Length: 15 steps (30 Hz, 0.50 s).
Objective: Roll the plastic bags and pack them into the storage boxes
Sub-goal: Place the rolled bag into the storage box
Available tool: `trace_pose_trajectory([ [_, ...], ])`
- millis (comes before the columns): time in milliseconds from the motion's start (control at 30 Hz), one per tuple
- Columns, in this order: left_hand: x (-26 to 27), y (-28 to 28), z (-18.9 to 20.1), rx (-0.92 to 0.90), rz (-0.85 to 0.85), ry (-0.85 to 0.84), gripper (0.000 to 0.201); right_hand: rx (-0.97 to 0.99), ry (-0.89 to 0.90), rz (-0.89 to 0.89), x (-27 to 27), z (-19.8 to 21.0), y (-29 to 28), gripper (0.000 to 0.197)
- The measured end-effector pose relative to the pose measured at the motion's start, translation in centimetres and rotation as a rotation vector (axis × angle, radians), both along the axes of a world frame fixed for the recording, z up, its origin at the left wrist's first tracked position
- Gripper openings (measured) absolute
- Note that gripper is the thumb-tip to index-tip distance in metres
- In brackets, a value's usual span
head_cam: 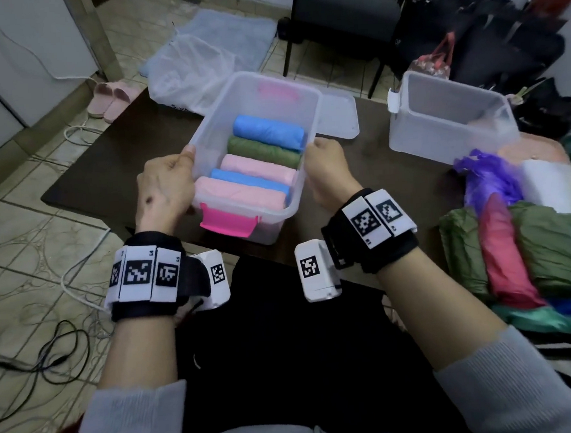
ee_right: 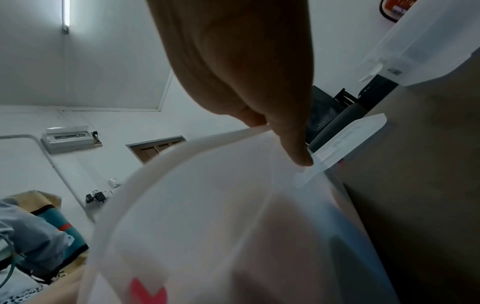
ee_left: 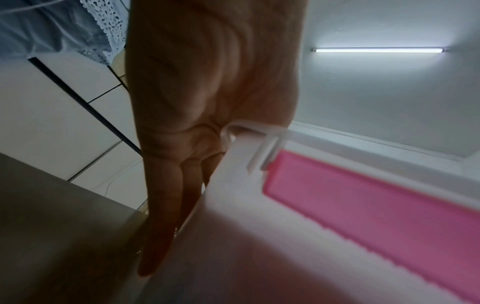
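Note:
A clear storage box point(head_cam: 214, 121) with a pink latch point(head_cam: 227, 223) stands mid-table. Inside lie several rolled bags side by side: blue point(head_cam: 269, 132), green point(head_cam: 261, 153), pink point(head_cam: 259, 171), blue point(head_cam: 250, 182), pink point(head_cam: 237, 195). My left hand point(head_cam: 178, 181) grips the box's left wall, thumb on the rim; in the left wrist view its fingers point(ee_left: 166, 205) run straight down the wall point(ee_left: 233, 226). My right hand point(head_cam: 324, 168) grips the right rim with curled fingers; a fingertip point(ee_right: 298, 156) sits on the box's edge point(ee_right: 221, 205).
A second clear box point(head_cam: 405, 135) stands empty at the right rear of the dark table point(head_cam: 118, 164). A lid point(head_cam: 337, 116) lies behind the held box. Loose coloured bags point(head_cam: 524, 248) are piled at the right edge. A clear bag point(head_cam: 189, 73) sits at the back.

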State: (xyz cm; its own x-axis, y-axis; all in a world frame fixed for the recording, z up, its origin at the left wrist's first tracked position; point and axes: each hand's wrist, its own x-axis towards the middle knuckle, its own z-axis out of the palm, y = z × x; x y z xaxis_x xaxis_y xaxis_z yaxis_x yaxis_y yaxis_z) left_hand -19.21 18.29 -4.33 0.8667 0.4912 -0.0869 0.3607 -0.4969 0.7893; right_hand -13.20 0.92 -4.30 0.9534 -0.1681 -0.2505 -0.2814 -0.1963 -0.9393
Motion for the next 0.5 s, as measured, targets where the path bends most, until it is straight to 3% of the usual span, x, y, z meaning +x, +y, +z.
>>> trace_pose_trajectory([
  [133,0.1,-0.2,0.1,-0.031,0.013,0.032,0.041,-0.015,-0.014,0.048,0.2,-0.3,-0.3,0.033],
  [267,0.1,-0.6,0.9,0.128,-0.018,0.039,0.04,-0.038,-0.015,0.103,0.6,-0.8,-1.3,0.035],
  [367,-0.1,-1.7,2.2,0.24,-0.032,-0.13,0.043,0.016,-0.01,0.126,0.1,-0.2,-2.2,0.035],
  [500,-0.8,-6.2,4.6,0.295,-0.155,-0.504,0.036,0.025,-0.017,0.123,-0.4,0.5,-4.2,0.039],
])
